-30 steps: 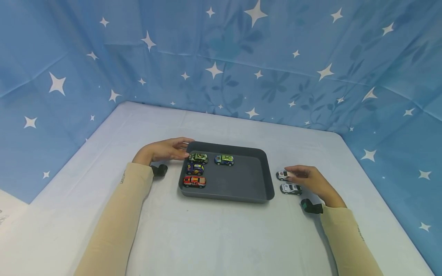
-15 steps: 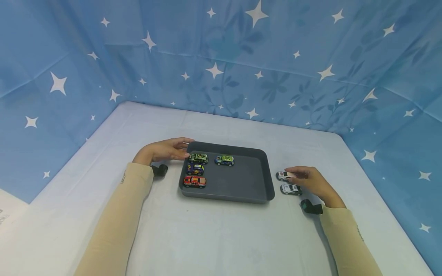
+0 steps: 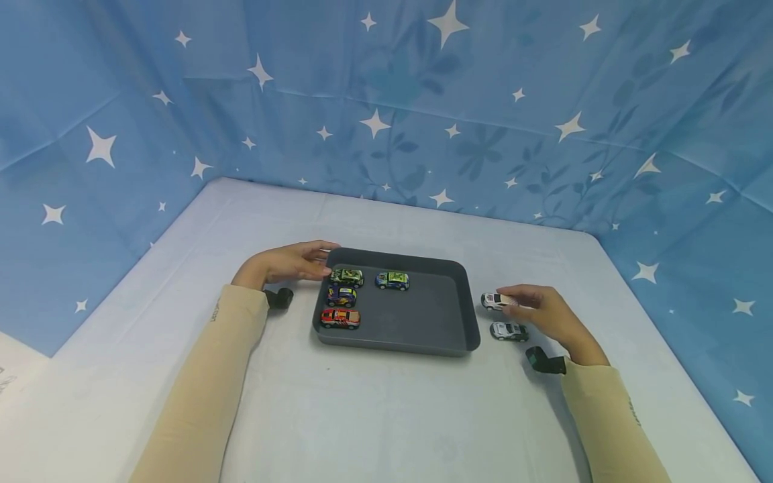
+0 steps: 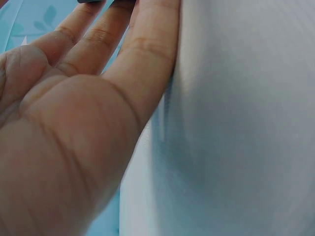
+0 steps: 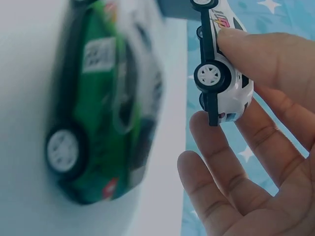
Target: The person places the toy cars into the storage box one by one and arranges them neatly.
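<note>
My right hand [image 3: 546,316] pinches a white toy car [image 3: 495,301] between thumb and fingers, right of the grey tray [image 3: 417,345]. In the right wrist view the thumb presses the side of the white car [image 5: 231,96], and the lower fingers spread below it. Close by on the table stands a second toy car [image 3: 508,331], whose green side shows blurred in the right wrist view. My left hand [image 3: 284,263] touches the tray's back left corner with extended fingers, its thumb at the rim. The left wrist view shows mostly palm and fingers.
Inside the tray, a camouflage-green car [image 3: 347,278], a purple car [image 3: 342,296] and a red car [image 3: 340,318] line the left side. A blue-green car [image 3: 392,280] stands right of them. Blue star-patterned curtain [image 3: 386,100] surrounds the white table [image 3: 386,416].
My right hand has moved slightly up and away, and the white car has shifted with it. The left hand, the tray and the other cars stay put.
</note>
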Action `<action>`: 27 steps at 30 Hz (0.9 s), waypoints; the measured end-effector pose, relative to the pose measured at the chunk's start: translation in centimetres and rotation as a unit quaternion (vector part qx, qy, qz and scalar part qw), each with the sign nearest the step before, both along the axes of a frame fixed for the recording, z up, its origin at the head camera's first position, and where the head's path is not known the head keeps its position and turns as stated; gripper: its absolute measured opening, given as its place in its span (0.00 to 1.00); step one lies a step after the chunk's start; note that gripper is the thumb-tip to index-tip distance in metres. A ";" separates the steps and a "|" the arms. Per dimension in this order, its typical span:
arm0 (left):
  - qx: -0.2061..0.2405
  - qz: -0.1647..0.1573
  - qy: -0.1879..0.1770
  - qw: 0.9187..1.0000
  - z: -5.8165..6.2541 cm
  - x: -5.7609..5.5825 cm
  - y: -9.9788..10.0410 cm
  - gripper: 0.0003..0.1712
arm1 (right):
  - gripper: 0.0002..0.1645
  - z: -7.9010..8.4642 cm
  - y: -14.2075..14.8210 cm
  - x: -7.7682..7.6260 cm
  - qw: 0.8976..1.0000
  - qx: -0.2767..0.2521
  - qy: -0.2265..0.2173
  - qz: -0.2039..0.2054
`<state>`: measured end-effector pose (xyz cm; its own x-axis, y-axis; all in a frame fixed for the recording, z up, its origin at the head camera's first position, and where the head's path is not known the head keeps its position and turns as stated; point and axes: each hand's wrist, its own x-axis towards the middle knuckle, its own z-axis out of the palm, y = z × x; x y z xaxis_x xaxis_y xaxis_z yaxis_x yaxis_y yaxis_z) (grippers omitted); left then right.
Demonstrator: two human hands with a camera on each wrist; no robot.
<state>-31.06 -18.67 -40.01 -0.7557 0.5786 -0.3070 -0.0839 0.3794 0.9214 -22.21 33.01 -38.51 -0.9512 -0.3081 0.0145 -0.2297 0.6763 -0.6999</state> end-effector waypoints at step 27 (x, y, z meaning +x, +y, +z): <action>0.000 -0.004 -0.001 1.000 -0.1 -0.1 -0.1 0.47 | 0.19 2.7 -4.9 0.9 0.996 -0.038 0.046 0.064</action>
<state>-31.20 -18.80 -40.09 -0.7502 0.5852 -0.3077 -0.0821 0.3793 0.9216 -21.33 28.10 -35.80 -0.8976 -0.4217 0.1284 -0.3767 0.5826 -0.7202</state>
